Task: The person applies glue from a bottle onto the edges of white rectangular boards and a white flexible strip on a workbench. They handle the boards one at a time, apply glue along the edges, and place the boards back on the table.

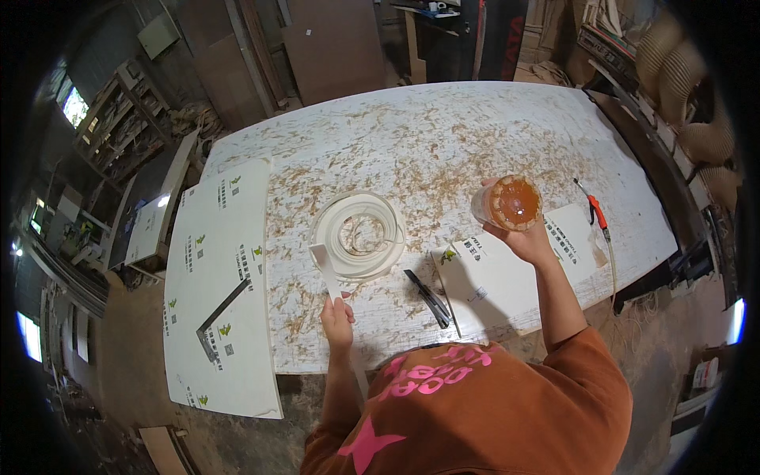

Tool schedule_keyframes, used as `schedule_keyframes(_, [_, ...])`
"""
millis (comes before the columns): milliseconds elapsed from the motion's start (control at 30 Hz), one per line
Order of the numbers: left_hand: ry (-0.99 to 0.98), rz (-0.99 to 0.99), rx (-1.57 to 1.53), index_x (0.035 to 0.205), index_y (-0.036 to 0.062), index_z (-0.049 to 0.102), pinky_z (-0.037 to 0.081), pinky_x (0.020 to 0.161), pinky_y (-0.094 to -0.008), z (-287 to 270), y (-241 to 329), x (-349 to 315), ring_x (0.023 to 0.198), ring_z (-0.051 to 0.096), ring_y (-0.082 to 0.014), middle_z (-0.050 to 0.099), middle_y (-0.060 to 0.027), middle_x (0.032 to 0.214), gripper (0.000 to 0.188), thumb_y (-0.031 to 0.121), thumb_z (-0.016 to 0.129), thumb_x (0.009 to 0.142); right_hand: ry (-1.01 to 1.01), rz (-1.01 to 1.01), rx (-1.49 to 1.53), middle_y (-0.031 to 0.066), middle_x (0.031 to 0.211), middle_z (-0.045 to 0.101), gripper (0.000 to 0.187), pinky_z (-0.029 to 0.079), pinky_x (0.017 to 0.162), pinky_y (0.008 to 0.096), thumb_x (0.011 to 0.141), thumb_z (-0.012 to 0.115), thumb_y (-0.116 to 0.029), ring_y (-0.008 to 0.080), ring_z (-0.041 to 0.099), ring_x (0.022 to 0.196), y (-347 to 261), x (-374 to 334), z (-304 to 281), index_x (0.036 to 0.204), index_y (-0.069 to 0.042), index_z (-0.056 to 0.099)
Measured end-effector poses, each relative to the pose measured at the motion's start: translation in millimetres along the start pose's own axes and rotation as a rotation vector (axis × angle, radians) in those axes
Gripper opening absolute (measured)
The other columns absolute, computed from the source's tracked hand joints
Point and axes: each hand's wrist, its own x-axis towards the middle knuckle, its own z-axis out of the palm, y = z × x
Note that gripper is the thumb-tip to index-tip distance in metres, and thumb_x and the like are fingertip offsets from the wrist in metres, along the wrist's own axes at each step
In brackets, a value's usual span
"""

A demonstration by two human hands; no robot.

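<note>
The right hand (529, 241) has its grip clenched around a clear round jar (507, 203) of amber glue, raised above a white panel (507, 273). The left hand (338, 315) grasps a flat white strip (326, 269) leading to the coiled edge banding (360, 234) on the glue-streaked, chip-strewn worktop (443, 134).

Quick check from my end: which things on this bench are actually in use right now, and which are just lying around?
In use:
- left hand holding white strip
- coil of white edge band
- right hand holding open jar of amber glue

Lying about:
- black utility knife
- orange-handled tool
- metal square
- white panel
</note>
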Motion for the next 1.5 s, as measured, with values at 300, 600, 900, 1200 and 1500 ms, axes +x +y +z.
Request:
schedule_keyframes(300, [-0.012, -0.084, 0.38, 0.089, 0.0011, 0.063, 0.039, 0.048, -0.0253, 11, 14, -22, 0.049, 0.047, -0.0092, 0.049, -0.0017, 0.055, 0.025, 0.017, 0.044, 0.094, 0.055, 0.151, 0.578, 0.0126, 0.115, 0.062, 0.057, 0.046, 0.094, 0.0376, 0.071, 0.078, -0.013, 0.0219, 0.06, 0.106, 14, -3, 3, 0.12, 0.001, 0.051])
schedule_keyframes(600, [-0.134, -0.079, 0.47, 0.098, 0.0019, 0.065, 0.044, 0.052, -0.029, 25, 24, -24, 0.05, 0.053, -0.013, 0.053, -0.0043, 0.055, 0.027, 0.02, 0.045, 0.094, 0.16, 0.193, 0.588, 0.0195, 0.126, 0.055, 0.07, 0.038, 0.103, 0.0421, 0.079, 0.07, -0.021, 0.0282, 0.052, 0.119, 31, -16, -16, 0.135, 0.001, 0.034])
schedule_keyframes(900, [-0.222, -0.113, 0.549, 0.097, 0.0035, 0.062, 0.047, 0.057, -0.0347, 35, 28, -29, 0.055, 0.061, -0.0211, 0.06, -0.0081, 0.059, 0.025, 0.022, 0.047, 0.093, 0.241, 0.257, 0.848, 0.0168, 0.132, 0.05, 0.061, 0.037, 0.105, 0.0452, 0.091, 0.057, -0.037, 0.0284, 0.048, 0.124, 55, -24, -24, 0.137, -0.003, 0.035])
schedule_keyframes(1200, [-0.241, -0.091, 0.591, 0.092, 0.0024, 0.061, 0.047, 0.059, -0.0368, 34, 29, -36, 0.056, 0.061, -0.0237, 0.061, -0.0085, 0.06, 0.023, 0.022, 0.049, 0.092, 0.335, 0.362, 1.018, 0.0099, 0.128, 0.054, 0.051, 0.041, 0.102, 0.0451, 0.094, 0.052, -0.038, 0.0258, 0.051, 0.121, 52, -23, -19, 0.134, -0.008, 0.042])
schedule_keyframes(1500, [-0.266, -0.136, 0.589, 0.093, 0.0032, 0.061, 0.048, 0.061, -0.0374, 37, 33, -41, 0.058, 0.062, -0.0253, 0.062, -0.0085, 0.061, 0.023, 0.022, 0.05, 0.092, 0.368, 0.344, 0.98, 0.0086, 0.127, 0.055, 0.05, 0.043, 0.1, 0.0444, 0.094, 0.053, -0.038, 0.025, 0.052, 0.119, 50, -24, -18, 0.133, -0.008, 0.044])
